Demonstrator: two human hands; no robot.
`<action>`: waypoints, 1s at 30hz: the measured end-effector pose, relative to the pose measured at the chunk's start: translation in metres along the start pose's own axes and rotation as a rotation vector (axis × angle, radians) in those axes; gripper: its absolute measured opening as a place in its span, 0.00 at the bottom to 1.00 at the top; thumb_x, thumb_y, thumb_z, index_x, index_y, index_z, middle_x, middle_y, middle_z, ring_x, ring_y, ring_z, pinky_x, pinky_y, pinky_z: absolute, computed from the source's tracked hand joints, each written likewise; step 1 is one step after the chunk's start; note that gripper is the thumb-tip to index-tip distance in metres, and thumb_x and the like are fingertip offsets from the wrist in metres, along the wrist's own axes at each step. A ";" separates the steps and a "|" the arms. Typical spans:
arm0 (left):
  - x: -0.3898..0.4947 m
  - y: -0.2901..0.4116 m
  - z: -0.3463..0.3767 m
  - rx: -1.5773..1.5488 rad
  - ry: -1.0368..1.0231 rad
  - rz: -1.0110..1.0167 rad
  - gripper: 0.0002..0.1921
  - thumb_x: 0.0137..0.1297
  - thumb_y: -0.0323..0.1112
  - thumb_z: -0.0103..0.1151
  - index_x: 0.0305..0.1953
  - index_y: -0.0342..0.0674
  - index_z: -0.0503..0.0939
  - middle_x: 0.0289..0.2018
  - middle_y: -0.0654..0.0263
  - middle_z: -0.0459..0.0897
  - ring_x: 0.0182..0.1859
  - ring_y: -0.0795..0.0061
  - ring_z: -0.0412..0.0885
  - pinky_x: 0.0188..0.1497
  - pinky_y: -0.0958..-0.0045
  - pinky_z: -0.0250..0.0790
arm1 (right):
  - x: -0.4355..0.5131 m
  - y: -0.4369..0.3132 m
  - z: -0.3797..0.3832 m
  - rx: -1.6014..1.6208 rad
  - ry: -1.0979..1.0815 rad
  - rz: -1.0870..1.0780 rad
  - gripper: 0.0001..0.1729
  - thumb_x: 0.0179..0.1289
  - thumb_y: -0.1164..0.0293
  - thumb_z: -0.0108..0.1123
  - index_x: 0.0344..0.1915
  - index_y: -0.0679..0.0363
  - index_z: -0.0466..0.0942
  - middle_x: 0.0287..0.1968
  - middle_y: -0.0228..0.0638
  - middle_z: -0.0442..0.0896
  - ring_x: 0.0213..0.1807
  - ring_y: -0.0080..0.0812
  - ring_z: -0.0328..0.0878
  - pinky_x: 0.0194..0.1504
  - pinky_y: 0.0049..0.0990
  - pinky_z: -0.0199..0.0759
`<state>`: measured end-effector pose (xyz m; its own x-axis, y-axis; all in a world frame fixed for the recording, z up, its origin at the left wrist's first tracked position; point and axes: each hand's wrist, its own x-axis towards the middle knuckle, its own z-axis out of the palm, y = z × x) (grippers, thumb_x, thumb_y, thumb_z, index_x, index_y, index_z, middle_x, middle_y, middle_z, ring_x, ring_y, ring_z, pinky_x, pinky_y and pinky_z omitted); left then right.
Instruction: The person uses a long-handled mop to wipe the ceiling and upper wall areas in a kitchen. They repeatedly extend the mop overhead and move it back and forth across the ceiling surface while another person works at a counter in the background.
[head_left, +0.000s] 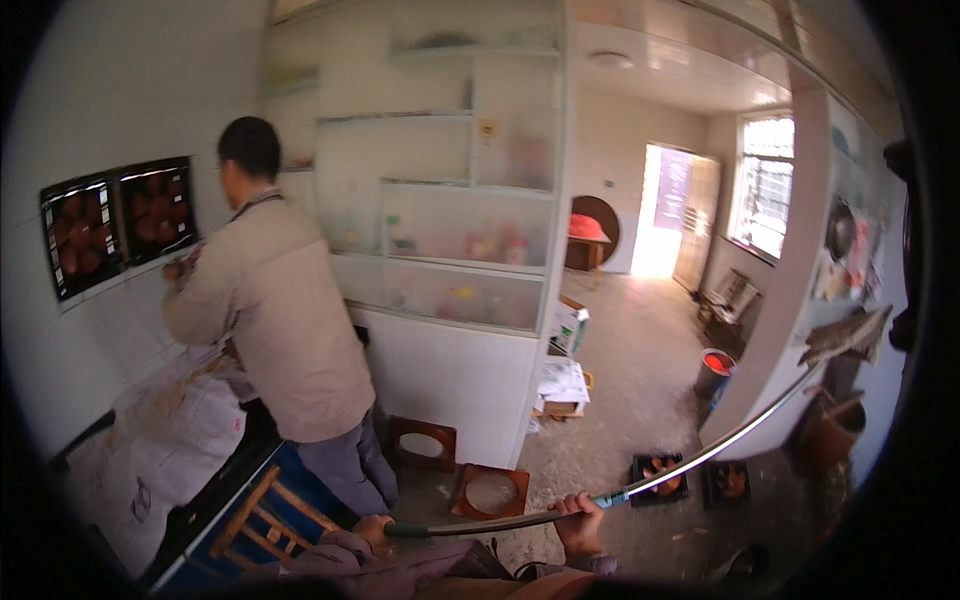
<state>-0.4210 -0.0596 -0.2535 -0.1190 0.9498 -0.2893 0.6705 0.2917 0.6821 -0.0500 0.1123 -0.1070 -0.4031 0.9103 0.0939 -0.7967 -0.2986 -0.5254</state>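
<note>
A long mop pole lies across in front of me, bent by the lens. My left hand is around its green end at the lower middle. Further right, my right hand grips the pole beside a light blue collar. From there the shiny metal part rises to the right. At its far end a grey-brown mop head is held off the floor, near the right-hand wall. Two brown square frames with round openings are beyond my hands: one frame lies on the floor, another frame leans by the partition.
A co-worker stands at left, facing black wall panels over a counter with white sacks. A wooden ladder-like frame leans there. Two black floor trays sit under the pole. A brown bucket stands right; a doorway is far back.
</note>
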 end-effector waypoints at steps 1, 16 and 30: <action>-0.005 -0.001 0.009 -0.044 -0.042 -0.026 0.14 0.46 0.46 0.61 0.34 0.49 0.77 0.36 0.59 0.79 0.43 0.56 0.75 0.44 0.63 0.66 | 0.001 -0.002 -0.005 -0.002 -0.035 0.017 0.17 0.51 0.63 0.58 0.14 0.51 0.61 0.14 0.25 0.57 0.22 0.29 0.58 0.40 0.40 0.60; -0.035 0.103 0.158 -0.069 -0.111 -0.224 0.23 0.47 0.49 0.61 0.43 0.48 0.67 0.43 0.58 0.71 0.49 0.58 0.68 0.50 0.64 0.60 | -0.009 -0.062 -0.114 -0.045 -0.051 0.302 0.17 0.52 0.63 0.52 0.14 0.51 0.57 0.13 0.26 0.54 0.18 0.32 0.53 0.35 0.48 0.60; -0.068 0.141 0.195 -0.129 -0.055 -0.295 0.32 0.49 0.51 0.61 0.51 0.46 0.58 0.50 0.56 0.64 0.55 0.60 0.61 0.55 0.65 0.54 | -0.005 -0.054 -0.148 0.118 -0.296 0.321 0.15 0.54 0.69 0.55 0.17 0.52 0.60 0.12 0.27 0.58 0.14 0.26 0.52 0.21 0.29 0.49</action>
<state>-0.1755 -0.1050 -0.2682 -0.2523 0.8156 -0.5207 0.5140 0.5689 0.6420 0.0618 0.1667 -0.2046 -0.7361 0.6499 0.1890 -0.6491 -0.5986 -0.4694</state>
